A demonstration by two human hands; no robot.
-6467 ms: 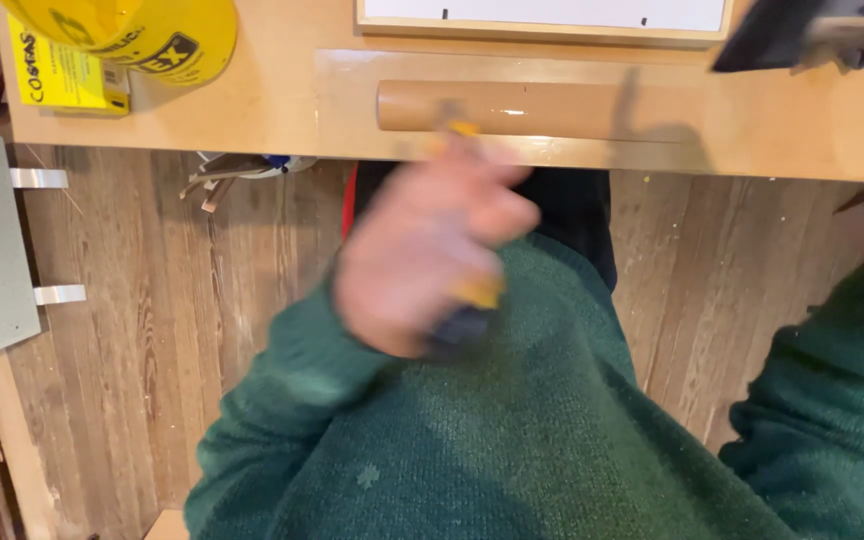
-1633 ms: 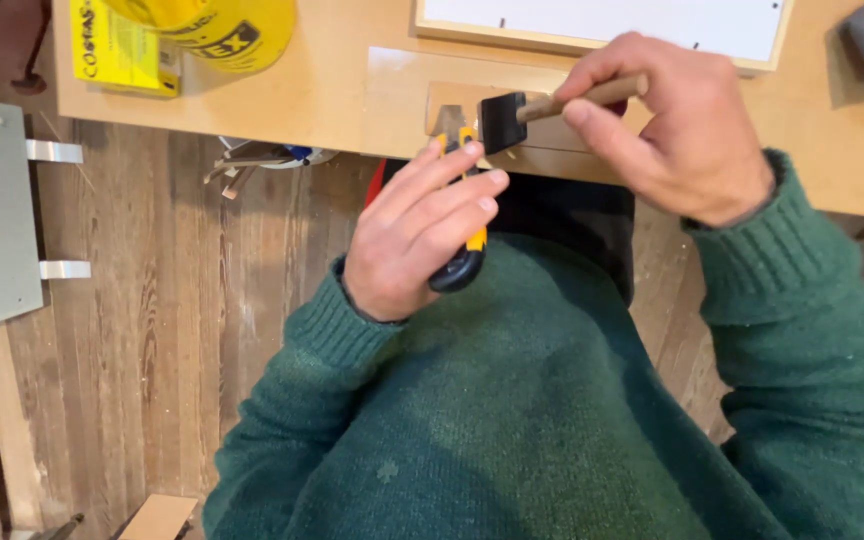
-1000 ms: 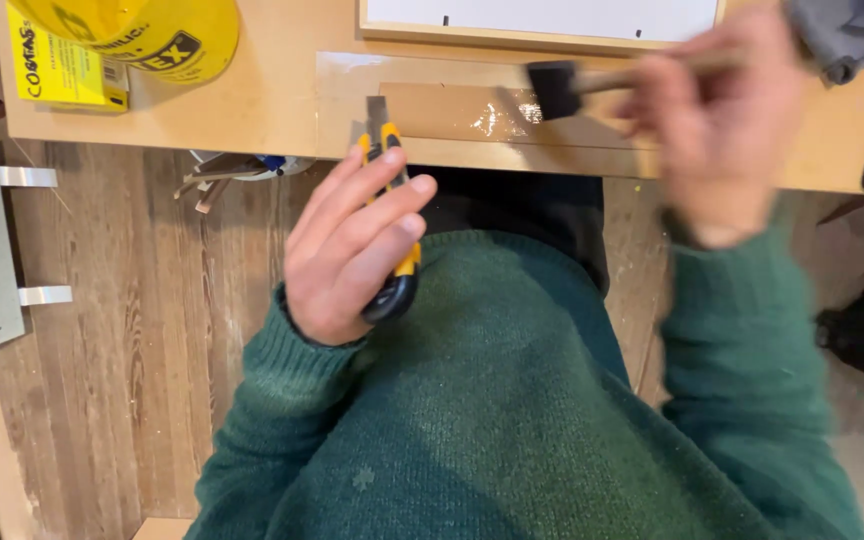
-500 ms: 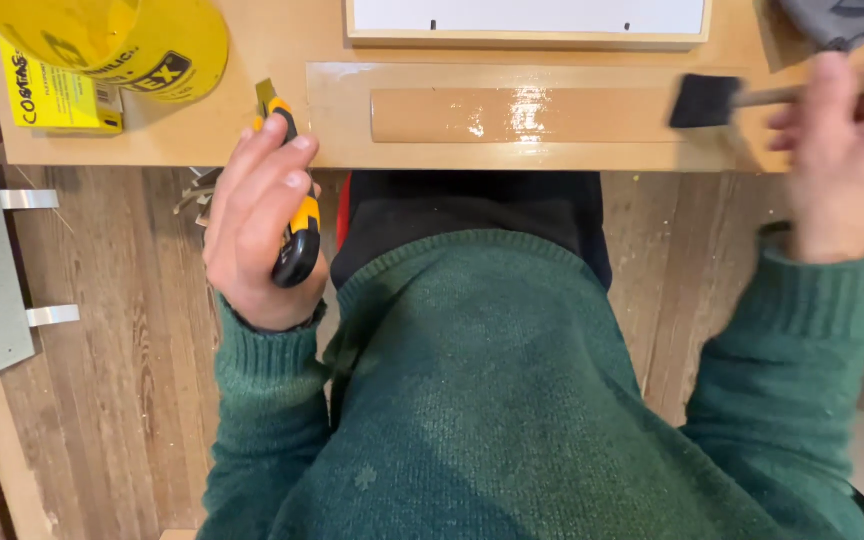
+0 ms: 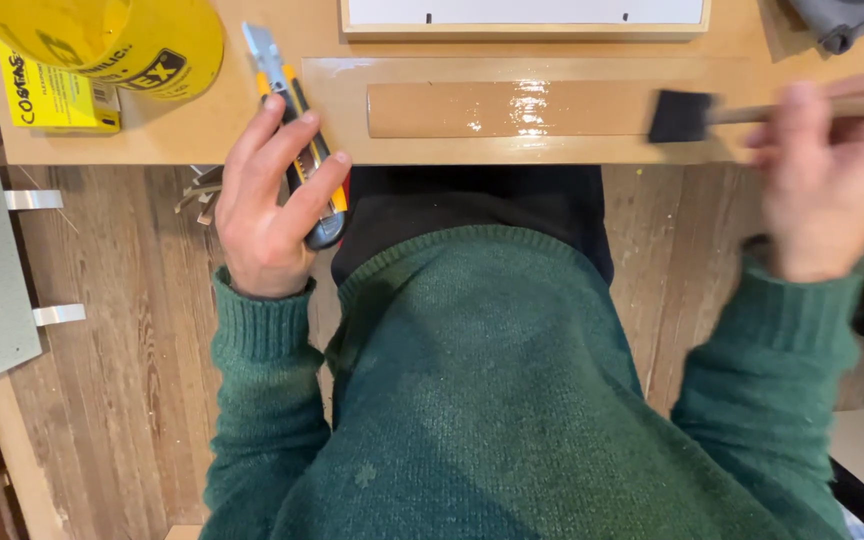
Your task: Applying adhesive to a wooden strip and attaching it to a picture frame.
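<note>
Head view: left hand (image 5: 270, 215) is clenched around a yellow utility knife (image 5: 297, 130), blade out, just left of the wet strip (image 5: 512, 108); a slip risks nicking the coating. Right hand (image 5: 822, 175), blurred, grips a foam brush (image 5: 682, 115) whose head touches the strip's right end; drips are likely beyond it.

Both green-sleeved arms reach far; the left hand (image 5: 272, 205) curls its fingers in a closed grip, the blurred right hand (image 5: 822, 175) is clenched.
</note>
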